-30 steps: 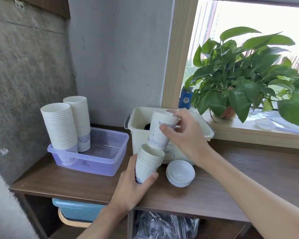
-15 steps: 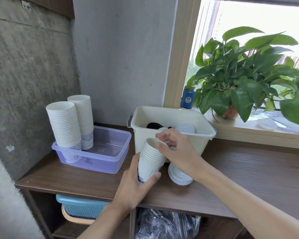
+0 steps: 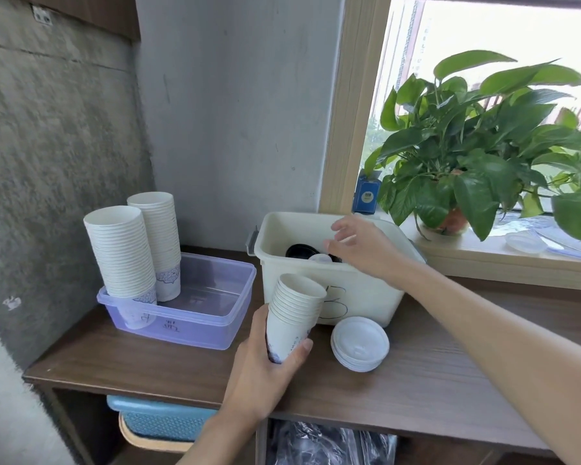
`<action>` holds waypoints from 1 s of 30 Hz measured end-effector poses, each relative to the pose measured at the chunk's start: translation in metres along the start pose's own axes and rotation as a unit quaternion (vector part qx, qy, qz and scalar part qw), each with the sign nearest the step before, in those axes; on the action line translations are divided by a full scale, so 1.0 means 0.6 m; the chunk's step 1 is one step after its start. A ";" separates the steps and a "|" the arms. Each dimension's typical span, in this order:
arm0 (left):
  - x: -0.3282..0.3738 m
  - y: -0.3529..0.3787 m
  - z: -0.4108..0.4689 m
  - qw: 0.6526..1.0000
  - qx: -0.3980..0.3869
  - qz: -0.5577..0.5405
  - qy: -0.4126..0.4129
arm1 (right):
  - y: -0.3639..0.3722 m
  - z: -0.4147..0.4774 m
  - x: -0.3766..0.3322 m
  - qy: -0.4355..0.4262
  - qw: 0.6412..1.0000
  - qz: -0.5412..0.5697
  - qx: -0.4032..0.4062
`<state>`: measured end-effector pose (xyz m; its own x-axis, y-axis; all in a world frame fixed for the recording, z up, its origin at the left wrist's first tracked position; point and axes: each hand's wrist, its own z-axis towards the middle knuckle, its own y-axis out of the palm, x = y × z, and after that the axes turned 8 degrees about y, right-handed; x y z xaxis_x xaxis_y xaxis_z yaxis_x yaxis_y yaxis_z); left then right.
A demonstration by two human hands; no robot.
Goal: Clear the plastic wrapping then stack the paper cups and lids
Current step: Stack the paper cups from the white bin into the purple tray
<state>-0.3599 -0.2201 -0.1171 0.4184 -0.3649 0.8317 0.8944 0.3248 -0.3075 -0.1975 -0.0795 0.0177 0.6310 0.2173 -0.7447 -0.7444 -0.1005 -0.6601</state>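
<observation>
The left hand [image 3: 265, 374] grips a nested cup stack [image 3: 294, 317] before the cream bin [image 3: 359, 297]. The right hand [image 3: 359, 245] hovers over that bin, fingers loosely spread, holding nothing.

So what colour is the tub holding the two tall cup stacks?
The tub is translucent purple; head view.

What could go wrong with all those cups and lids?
The small cup stack is tilted, and the left hand grips only its bottom, so top cups might slip out. The tall cup stack leans in the purple tub; a bump could topple it. The right hand hovers over the cream bin; its arm might brush the lid pile.
</observation>
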 end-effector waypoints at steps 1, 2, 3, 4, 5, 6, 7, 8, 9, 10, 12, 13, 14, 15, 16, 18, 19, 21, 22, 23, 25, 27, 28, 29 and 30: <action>-0.001 0.000 0.001 1.000 0.006 0.000 -0.001 | -0.002 0.014 0.004 0.029 0.999 -0.027 -0.024; -0.001 0.001 0.002 1.000 0.012 0.000 -0.003 | -0.002 0.026 0.008 0.048 0.997 -0.052 -0.044; -0.002 0.001 0.003 1.000 0.018 -0.001 -0.005 | -0.001 0.036 0.010 0.056 0.994 -0.070 -0.061; -0.004 0.002 0.004 1.000 0.022 -0.002 -0.005 | 0.001 0.046 0.011 0.059 0.992 -0.083 -0.071; -0.006 0.003 0.006 1.000 0.023 -0.004 -0.006 | 0.004 0.054 0.012 0.059 0.991 -0.092 -0.077; -0.007 0.004 0.006 1.000 0.022 -0.006 -0.005 | 0.008 0.063 0.013 0.058 0.990 -0.101 -0.079; -0.008 0.004 0.007 1.000 0.022 -0.007 -0.005 | 0.011 0.071 0.015 0.057 0.989 -0.110 -0.081; -0.010 0.004 0.007 1.000 0.022 -0.007 -0.003 | 0.014 0.079 0.017 0.056 0.987 -0.121 -0.085; -0.011 0.004 0.008 1.000 0.022 -0.006 -0.002 | 0.017 0.087 0.019 0.056 0.985 -0.134 -0.091; -0.012 0.005 0.008 1.000 0.021 -0.005 -0.001 | 0.019 0.093 0.020 0.057 0.983 -0.145 -0.098; -0.015 0.005 0.010 1.000 0.021 -0.001 0.002 | 0.023 0.102 0.022 0.056 0.979 -0.163 -0.106; -0.016 0.006 0.010 1.000 0.023 0.003 0.004 | 0.025 0.105 0.024 0.054 0.979 -0.167 -0.106; -0.018 0.007 0.010 1.000 0.024 0.007 0.007 | 0.028 0.107 0.026 0.051 0.978 -0.170 -0.106; -0.019 0.007 0.010 1.000 0.026 0.009 0.010 | 0.031 0.109 0.027 0.047 0.978 -0.173 -0.106; -0.019 0.008 0.010 1.000 0.027 0.009 0.011 | 0.033 0.109 0.028 0.043 0.978 -0.177 -0.105; -0.020 0.009 0.010 0.999 0.029 0.008 0.012 | 0.034 0.110 0.028 0.046 0.979 -0.172 -0.095; -0.020 0.009 0.010 0.999 0.029 0.008 0.012 | 0.034 0.110 0.027 0.051 0.982 -0.159 -0.088; -0.020 0.010 0.010 0.999 0.030 0.009 0.013 | 0.030 0.111 0.027 0.062 0.986 -0.132 -0.081; -0.018 0.010 0.010 0.999 0.030 0.009 0.015 | 0.027 0.112 0.027 0.066 0.987 -0.124 -0.077; -0.018 0.009 0.010 0.999 0.030 0.009 0.016 | 0.023 0.113 0.027 0.068 0.989 -0.115 -0.069; -0.016 0.009 0.010 0.999 0.029 0.008 0.018 | 0.016 0.116 0.029 0.065 0.994 -0.078 -0.031; -0.016 0.009 0.009 0.999 0.029 0.008 0.019 | 0.008 0.116 0.031 0.068 0.998 0.016 0.006; -0.017 0.009 0.009 0.999 0.029 0.008 0.019 | 0.006 0.116 0.033 0.070 0.995 0.075 0.018; -0.017 0.009 0.008 0.999 0.029 0.008 0.017 | 0.004 0.114 0.035 0.069 0.990 0.118 0.030; -0.017 0.009 0.008 0.999 0.027 0.008 0.015 | 0.002 0.113 0.037 0.066 0.989 0.128 0.046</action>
<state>-0.3600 -0.2106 -0.1247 0.4388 -0.3854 0.8117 0.8776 0.3780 -0.2949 -0.1993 -0.0090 0.0069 0.4379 0.0679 -0.8965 -0.8962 -0.0460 -0.4413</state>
